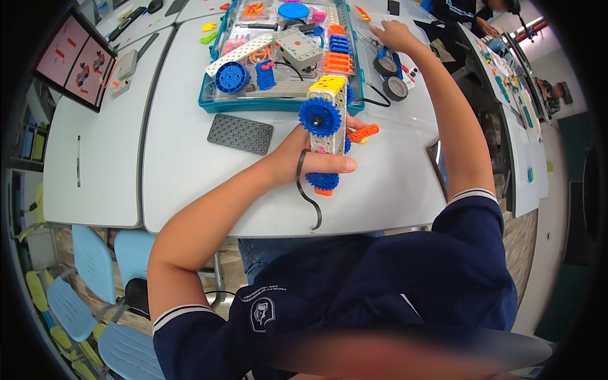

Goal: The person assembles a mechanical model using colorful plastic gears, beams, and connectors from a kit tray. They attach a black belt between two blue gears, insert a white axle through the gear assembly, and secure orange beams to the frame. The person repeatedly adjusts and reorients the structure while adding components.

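Note:
My left hand is wrapped round a building-kit model and holds it upright above the near part of the table. The model has a light grey frame, a yellow top and blue toothed gears. An orange perforated strip juts from its right side, and a black cable dangles beside it. My right hand reaches out over the table, right of the parts box, with fingers stretched out and nothing visible in them. Close below it are blue pieces and two grey-and-black wheels.
A teal-edged parts box holds several loose pieces. A dark grey perforated plate lies before it. To the left stands a screen; a tablet is by the right edge. Another person sits at the far right.

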Motion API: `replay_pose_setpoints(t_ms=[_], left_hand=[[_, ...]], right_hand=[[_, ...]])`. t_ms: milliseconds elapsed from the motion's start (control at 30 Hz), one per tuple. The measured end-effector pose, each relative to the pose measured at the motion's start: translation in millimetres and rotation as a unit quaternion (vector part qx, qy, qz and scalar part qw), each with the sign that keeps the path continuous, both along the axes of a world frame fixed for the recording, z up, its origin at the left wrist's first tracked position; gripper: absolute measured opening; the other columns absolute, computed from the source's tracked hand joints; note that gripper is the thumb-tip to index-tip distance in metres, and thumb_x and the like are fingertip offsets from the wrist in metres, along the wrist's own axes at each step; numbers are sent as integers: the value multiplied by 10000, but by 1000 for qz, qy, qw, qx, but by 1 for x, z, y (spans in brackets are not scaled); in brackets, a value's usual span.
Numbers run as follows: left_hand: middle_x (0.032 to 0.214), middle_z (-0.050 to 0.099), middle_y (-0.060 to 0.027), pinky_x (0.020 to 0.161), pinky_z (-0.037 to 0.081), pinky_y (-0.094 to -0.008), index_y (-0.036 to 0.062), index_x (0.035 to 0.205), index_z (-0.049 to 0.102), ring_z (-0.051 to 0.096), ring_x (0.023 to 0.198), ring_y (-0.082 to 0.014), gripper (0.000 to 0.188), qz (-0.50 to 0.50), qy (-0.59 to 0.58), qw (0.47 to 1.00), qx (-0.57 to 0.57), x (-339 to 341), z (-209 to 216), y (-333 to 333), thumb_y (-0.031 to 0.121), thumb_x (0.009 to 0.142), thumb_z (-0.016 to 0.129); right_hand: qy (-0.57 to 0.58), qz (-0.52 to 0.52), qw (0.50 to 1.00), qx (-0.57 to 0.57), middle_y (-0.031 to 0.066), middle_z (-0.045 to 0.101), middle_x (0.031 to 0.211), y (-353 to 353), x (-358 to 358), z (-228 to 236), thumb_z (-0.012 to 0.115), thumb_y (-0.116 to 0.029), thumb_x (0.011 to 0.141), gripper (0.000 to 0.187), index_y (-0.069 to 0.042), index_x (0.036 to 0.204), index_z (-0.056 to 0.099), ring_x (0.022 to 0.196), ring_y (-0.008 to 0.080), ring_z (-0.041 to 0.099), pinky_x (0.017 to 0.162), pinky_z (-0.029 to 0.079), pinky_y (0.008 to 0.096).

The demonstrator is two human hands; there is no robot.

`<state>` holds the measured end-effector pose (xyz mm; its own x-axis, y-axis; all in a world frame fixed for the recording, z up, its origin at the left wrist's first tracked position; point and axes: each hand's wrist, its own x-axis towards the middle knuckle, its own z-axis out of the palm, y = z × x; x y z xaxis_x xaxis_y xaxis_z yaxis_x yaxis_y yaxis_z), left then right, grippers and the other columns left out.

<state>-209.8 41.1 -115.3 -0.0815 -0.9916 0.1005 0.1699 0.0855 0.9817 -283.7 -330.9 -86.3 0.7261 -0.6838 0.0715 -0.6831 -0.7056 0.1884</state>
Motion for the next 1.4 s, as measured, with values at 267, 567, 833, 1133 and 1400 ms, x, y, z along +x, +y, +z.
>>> replay_pose_setpoints(t_ms=[267,567,833,1133,1400], left_hand=[[1285,572,-126,1059,381,-411,48,1343,521,519,1217,-245,772,-3,1,1000,-6,-1,1,1,312,669,790],[1245,593,-137,1031,409,-386,45,1292,553,553,1181,-236,705,2,25,1000,-7,4,5,-1,294,679,795],[1325,543,-197,1037,441,-456,60,1284,482,559,1217,-342,678,5,112,994,11,5,10,-1,240,685,742],[1346,532,-197,999,468,-489,89,1302,469,544,1231,-372,663,25,188,982,6,4,12,0,255,713,724],[1348,528,-223,995,461,-487,94,1309,464,542,1227,-386,697,10,180,984,-7,2,14,2,286,698,740]], right_hand=[[-107,-87,989,-58,218,669,1163,-7,41,-19,417,-636,933,667,-77,1184,682,1096,395,630,945,481,479],[-105,-122,985,56,247,659,1070,-28,49,-22,510,-448,926,510,11,1081,672,964,380,643,853,503,438],[-63,-26,997,48,311,674,920,46,12,28,542,-582,829,670,67,879,705,871,455,658,788,523,465],[-370,150,528,750,176,628,1156,154,-75,67,480,-255,973,422,34,1270,556,886,163,565,785,498,281],[-511,184,556,630,60,663,999,196,-85,31,637,-146,932,324,23,1208,616,714,74,469,666,413,206]])
